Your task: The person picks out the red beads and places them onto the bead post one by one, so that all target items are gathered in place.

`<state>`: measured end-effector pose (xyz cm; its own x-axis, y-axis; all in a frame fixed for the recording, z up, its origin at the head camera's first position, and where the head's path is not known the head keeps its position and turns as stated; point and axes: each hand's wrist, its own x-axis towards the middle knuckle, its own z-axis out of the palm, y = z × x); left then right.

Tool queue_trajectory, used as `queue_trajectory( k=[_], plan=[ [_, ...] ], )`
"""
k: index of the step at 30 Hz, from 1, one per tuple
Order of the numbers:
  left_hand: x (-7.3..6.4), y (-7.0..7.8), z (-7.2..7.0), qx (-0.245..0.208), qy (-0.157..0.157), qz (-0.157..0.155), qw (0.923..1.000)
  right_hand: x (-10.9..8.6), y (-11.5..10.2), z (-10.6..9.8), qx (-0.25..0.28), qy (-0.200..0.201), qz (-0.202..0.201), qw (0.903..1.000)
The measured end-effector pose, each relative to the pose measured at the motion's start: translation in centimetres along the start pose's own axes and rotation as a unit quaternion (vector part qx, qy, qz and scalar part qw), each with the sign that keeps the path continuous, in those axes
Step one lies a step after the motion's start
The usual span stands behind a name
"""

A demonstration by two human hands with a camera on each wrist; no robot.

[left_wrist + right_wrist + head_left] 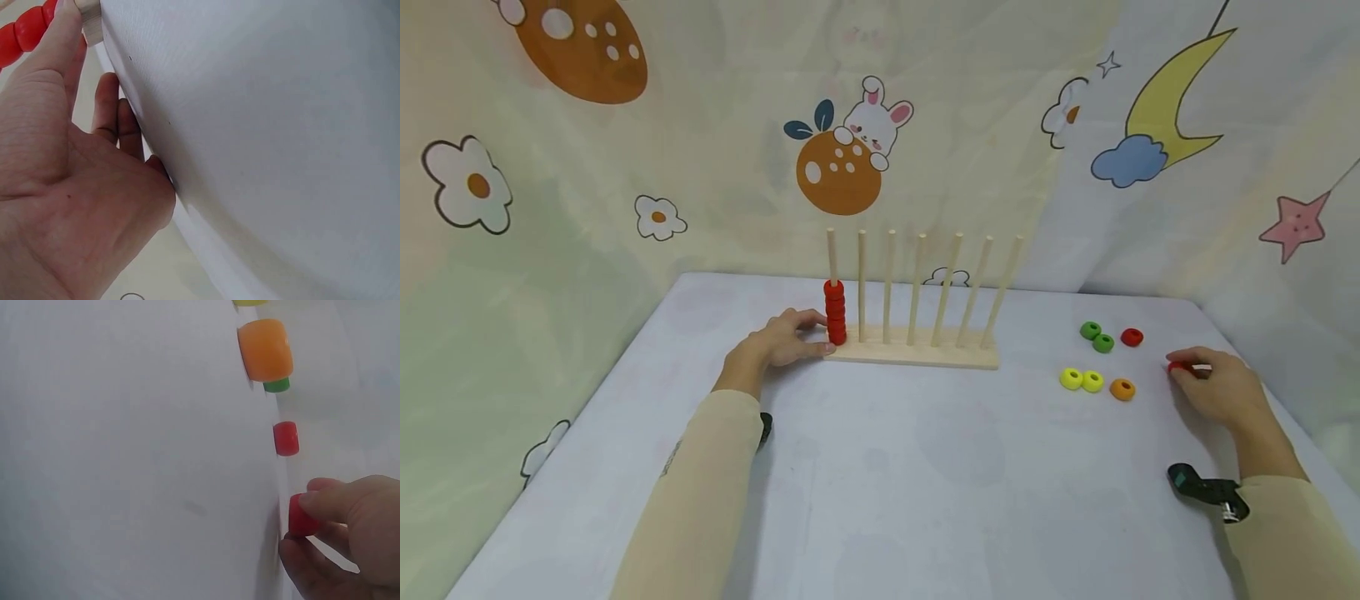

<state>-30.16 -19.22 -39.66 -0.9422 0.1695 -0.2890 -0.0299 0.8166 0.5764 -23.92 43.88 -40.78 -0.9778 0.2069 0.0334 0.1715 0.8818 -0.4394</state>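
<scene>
A wooden peg rack (917,357) with several upright pegs stands at the back of the table. Red beads (835,312) are stacked on its leftmost peg. My left hand (782,337) holds the rack's left end, thumb at the front and index finger behind; in the left wrist view the thumb (53,50) lies against the wood. Far to the right, my right hand (1221,387) pinches a red bead (302,515) between thumb and fingers, close to the tabletop. Another red bead (1132,337) lies on the table to the left of that hand.
Two green beads (1091,331), two yellow beads (1071,379) and an orange bead (1122,389) lie between the rack and my right hand. The white table (925,492) meets a patterned cloth backdrop (722,150) behind.
</scene>
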Motion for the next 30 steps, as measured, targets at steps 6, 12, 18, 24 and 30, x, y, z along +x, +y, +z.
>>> queue_trajectory(
  k=[6,12,18,24,30],
  plan=[
    [0.0,-0.1,0.3,0.003,0.003,-0.002,1.0,-0.3,-1.1,0.0,0.013,0.026,-0.016,0.9995],
    [0.1,-0.2,0.3,0.007,0.003,0.003,1.0,-0.5,-3.1,-0.8,0.026,0.062,-0.036,0.9971],
    [0.1,-0.2,0.1,0.007,0.006,0.002,1.0,-0.7,-5.1,-1.4,0.039,0.091,-0.067,0.9929],
    [0.0,0.1,0.0,0.007,0.003,0.008,0.9999,-1.3,-6.6,-1.5,0.038,0.096,-0.07,0.9922],
    [0.0,-0.1,0.0,0.003,0.002,0.008,1.0,-1.7,-7.9,-1.6,0.05,0.1,-0.096,0.9891]
  ],
)
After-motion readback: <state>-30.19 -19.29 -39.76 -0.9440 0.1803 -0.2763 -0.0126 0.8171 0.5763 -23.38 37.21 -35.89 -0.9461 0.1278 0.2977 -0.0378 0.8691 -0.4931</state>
